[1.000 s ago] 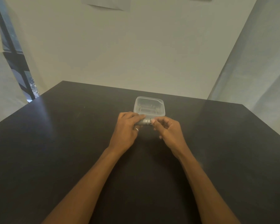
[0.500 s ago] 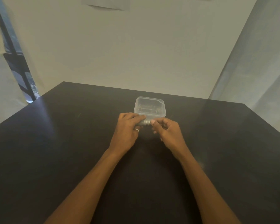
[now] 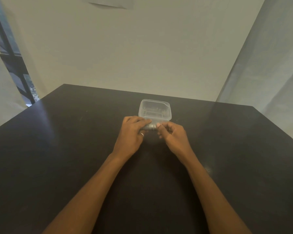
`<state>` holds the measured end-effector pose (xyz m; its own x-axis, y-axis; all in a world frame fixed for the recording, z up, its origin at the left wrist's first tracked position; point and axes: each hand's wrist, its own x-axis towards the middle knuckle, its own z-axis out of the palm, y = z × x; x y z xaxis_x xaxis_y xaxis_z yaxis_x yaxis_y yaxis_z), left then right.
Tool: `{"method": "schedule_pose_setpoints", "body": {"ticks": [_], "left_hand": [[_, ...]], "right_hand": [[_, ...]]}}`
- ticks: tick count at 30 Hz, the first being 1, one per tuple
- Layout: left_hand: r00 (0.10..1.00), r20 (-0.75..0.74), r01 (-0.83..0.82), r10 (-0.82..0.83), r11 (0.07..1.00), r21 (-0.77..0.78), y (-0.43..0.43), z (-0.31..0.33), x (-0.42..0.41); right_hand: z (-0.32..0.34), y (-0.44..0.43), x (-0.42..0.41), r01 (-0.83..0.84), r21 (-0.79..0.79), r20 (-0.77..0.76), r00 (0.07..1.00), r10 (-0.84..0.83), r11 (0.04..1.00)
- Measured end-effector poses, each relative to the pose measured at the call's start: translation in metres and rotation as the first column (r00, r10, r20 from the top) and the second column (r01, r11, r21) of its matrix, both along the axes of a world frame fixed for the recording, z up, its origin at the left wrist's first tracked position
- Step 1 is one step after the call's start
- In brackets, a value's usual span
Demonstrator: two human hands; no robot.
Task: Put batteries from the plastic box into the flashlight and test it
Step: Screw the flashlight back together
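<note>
A small grey metal flashlight point(image 3: 150, 127) lies sideways between my two hands, just above the black table point(image 3: 57, 157). My left hand point(image 3: 133, 132) wraps its fingers around the flashlight's left part; most of the body is hidden under them. My right hand point(image 3: 173, 135) pinches the flashlight's right end with thumb and fingertips. Right behind the hands stands a clear plastic box point(image 3: 155, 109), lid off, with small dim items inside that I cannot make out.
The black table stretches wide on every side of the hands. A small pale object point(image 3: 208, 169) lies on the table beside my right forearm. A white wall rises behind the table's far edge, and a dark frame point(image 3: 12, 53) stands at the left.
Both hands stay on the flashlight in the same spot; the right fingers shift slightly at its end. The view has barely moved.
</note>
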<state>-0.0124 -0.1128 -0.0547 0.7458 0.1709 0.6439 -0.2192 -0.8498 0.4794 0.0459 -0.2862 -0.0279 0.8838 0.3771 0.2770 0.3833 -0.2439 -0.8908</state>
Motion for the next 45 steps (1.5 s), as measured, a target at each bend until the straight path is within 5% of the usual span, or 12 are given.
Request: {"method": "schedule_pose_setpoints", "body": {"ticks": [5,10,24,34,40,45], "left_hand": [[1.000,0.004,0.010,-0.010,1.000,-0.016,0.000,-0.001,0.001],[1.000,0.004,0.001,-0.001,1.000,-0.006,0.001,-0.002,0.002],[0.999,-0.032,0.025,-0.027,0.999,-0.045,0.000,0.000,0.002],[0.999,0.024,-0.021,0.022,0.999,-0.049,-0.004,0.004,0.000],[0.979,-0.182,-0.013,-0.094,0.860,-0.511,-0.004,0.020,-0.006],[0.974,-0.134,0.027,-0.184,0.678,-0.735,-0.001,0.020,-0.002]], "right_hand": [[0.002,0.002,-0.004,0.078,-0.105,0.013,0.997,-0.078,0.991],[0.004,0.001,-0.004,-0.035,0.046,-0.022,0.999,0.036,0.998],[0.000,0.002,-0.003,0.015,-0.065,0.037,0.999,-0.012,0.998],[0.008,0.005,-0.010,0.043,0.188,-0.111,0.994,-0.022,0.981],[0.011,0.001,-0.006,0.140,0.392,-0.206,0.977,-0.062,0.909],[0.016,0.003,-0.009,0.253,0.480,-0.238,0.959,-0.152,0.840]]}}
